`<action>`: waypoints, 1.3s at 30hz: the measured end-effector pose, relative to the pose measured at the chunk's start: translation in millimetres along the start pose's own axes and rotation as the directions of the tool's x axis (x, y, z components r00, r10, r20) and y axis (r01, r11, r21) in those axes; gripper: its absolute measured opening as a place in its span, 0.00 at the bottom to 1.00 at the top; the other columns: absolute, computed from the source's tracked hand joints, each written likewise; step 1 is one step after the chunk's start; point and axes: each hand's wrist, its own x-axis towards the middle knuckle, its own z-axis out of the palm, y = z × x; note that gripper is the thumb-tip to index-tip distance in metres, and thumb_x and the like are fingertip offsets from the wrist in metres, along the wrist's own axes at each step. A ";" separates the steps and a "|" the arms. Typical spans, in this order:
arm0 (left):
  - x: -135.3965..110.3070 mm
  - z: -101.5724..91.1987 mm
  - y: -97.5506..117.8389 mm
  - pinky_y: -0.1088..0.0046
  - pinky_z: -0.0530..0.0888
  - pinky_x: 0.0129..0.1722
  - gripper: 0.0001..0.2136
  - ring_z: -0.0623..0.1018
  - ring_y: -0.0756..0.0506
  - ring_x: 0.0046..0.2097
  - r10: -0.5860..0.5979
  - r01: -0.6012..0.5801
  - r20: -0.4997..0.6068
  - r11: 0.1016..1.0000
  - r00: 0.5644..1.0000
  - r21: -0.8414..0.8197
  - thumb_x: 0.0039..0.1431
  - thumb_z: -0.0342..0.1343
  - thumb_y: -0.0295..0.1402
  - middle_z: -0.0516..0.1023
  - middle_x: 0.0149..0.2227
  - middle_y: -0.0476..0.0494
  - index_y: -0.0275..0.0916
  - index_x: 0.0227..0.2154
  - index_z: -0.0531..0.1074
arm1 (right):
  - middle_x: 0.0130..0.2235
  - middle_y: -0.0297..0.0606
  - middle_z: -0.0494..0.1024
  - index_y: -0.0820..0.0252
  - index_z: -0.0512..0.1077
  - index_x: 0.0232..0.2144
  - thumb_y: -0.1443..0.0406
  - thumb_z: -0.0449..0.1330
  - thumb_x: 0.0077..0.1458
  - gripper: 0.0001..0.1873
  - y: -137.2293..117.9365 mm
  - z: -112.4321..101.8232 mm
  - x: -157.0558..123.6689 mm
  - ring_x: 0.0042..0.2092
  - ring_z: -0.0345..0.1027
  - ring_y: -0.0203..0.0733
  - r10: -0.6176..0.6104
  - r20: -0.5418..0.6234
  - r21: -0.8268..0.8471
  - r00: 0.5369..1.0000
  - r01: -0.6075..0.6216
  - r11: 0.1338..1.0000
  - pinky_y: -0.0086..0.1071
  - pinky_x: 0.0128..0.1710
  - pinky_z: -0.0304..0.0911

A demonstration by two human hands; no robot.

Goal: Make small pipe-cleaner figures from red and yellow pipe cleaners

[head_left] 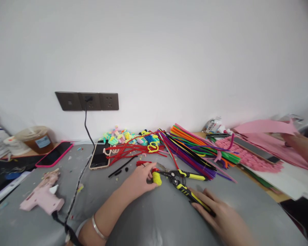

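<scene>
My left hand (146, 177) pinches a small coiled piece of yellow pipe cleaner (156, 179) with a red part at its top. Just right of it are wire-stripper pliers (176, 179) with black and yellow handles, resting on the grey table cover with the handles spread. The jaws point left, close beside the red part; whether they touch it I cannot tell. My right hand (215, 212) has its thumb and fingers around the lower handle. Loose red pipe cleaners (128, 149) lie behind my left hand, along with black offcuts (122, 167).
A pink glue gun (43, 196) lies at left, its cord running past a phone (99, 157). Colourful pipe-cleaner bundles (192, 150) and small pastel pieces (120, 136) lie along the wall. A lidded cup (39, 140) stands far left. Another person's hand (301, 145) holds pink sheets at right.
</scene>
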 end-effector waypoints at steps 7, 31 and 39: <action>-0.4 -10.6 1.0 0.70 0.77 0.40 0.34 0.77 0.46 0.38 0.017 -0.015 0.033 0.997 0.999 -0.070 0.45 0.68 0.36 0.76 0.40 0.43 0.39 0.57 0.67 | 0.46 0.41 0.80 0.47 0.73 0.54 0.53 0.53 0.62 0.21 -3.1 7.6 -3.6 0.35 0.80 0.44 0.025 -0.131 -0.025 0.991 -0.029 0.999 0.28 0.26 0.72; 5.2 -36.8 -22.8 0.66 0.71 0.43 0.06 0.76 0.41 0.40 0.109 -0.003 -0.334 0.953 0.936 0.303 0.57 0.58 0.31 0.80 0.36 0.43 0.42 0.35 0.80 | 0.22 0.29 0.65 0.59 0.73 0.42 0.48 0.54 0.57 0.22 -2.0 2.2 3.7 0.20 0.61 0.38 0.227 -0.276 0.352 0.934 -0.121 0.928 0.29 0.21 0.60; 7.3 -52.6 -32.6 0.68 0.68 0.34 0.20 0.71 0.44 0.28 0.061 0.152 -0.539 0.927 0.840 0.343 0.66 0.44 0.37 0.70 0.21 0.46 0.40 0.18 0.68 | 0.29 0.38 0.77 0.58 0.71 0.31 0.56 0.50 0.62 0.15 -43.2 -54.0 87.8 0.29 0.69 0.41 0.019 -0.359 0.344 0.933 0.113 0.932 0.30 0.29 0.62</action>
